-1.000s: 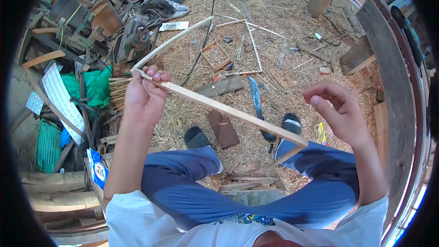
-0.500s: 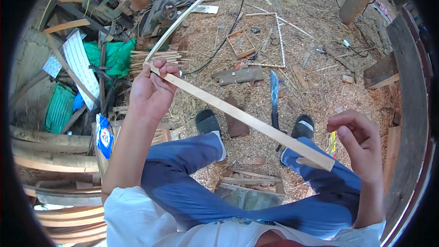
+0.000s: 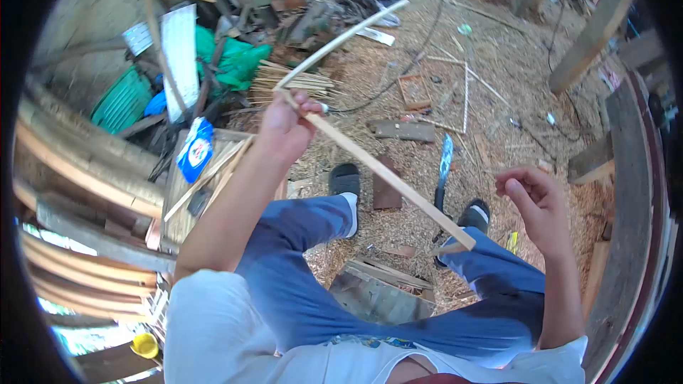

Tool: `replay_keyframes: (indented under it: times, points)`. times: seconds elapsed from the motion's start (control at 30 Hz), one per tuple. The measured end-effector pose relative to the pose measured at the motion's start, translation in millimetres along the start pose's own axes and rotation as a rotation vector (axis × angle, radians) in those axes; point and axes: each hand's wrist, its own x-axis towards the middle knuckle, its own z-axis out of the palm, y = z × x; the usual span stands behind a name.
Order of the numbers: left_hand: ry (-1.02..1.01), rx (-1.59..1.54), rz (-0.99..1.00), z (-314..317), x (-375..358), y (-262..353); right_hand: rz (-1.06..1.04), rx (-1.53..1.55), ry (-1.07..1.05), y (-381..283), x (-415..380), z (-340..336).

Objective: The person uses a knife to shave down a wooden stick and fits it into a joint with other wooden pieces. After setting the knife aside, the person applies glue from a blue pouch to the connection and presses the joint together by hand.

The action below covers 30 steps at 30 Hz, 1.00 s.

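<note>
My left hand (image 3: 288,124) is closed around the corner where two wooden strips meet. The flat wooden strip (image 3: 384,171) slants down to the right, across and above my lap. From the same corner, a thinner pale strip (image 3: 341,44) points up and away. At the lower end of the flat strip a short piece of wood (image 3: 449,248) sticks out to the left. My right hand (image 3: 537,206) hovers to the right, apart from the wood, with fingers curled and thumb close to them; anything between the fingertips is too small to make out.
A big knife (image 3: 444,163) with a dark handle lies on the shavings between my feet. Beyond it are a plank (image 3: 402,130), a small wooden frame (image 3: 414,92) and a strip bundle (image 3: 295,84). At left, a blue packet (image 3: 196,151) sits on a bench; posts stand at right.
The view has shifted, so the surroundings appear farther right and show more at left. The strips stay in my left hand. My right hand remains raised, its thumb nearer the curled fingers.
</note>
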Motion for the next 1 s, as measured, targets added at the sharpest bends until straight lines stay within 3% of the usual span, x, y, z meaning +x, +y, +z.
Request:
replay_keyframes:
  times: [0.1,0.27,0.43,0.57,0.8,0.9,1.0]
  points:
    - [-0.096,0.022,0.087,-11.0,0.5,4.7,-0.138,-0.029,-0.051,-1.0,17.6,9.6]
    - [-0.197,0.071,0.351,0.1,-58.9,-12.6,-0.336,-0.184,-0.079,-22.1,43.3,41.5]
    - [-0.247,0.188,0.514,23.2,-113.6,-0.4,-0.517,-0.385,-0.002,-61.1,40.1,92.4]
    - [-0.263,0.081,0.508,19.1,-117.6,23.1,-0.598,-0.308,-0.067,-75.2,53.1,135.0]
    - [-0.005,-0.025,0.397,-100.3,-66.6,-13.9,-0.611,-0.315,-0.338,-101.7,84.9,229.1]
    - [0.107,0.013,0.397,-89.4,-67.9,-9.2,-0.636,-0.338,-0.411,-116.0,113.5,277.8]
    - [0.086,-0.096,0.465,-89.0,-61.0,1.2,-0.629,-0.336,-0.504,-123.7,160.1,323.0]
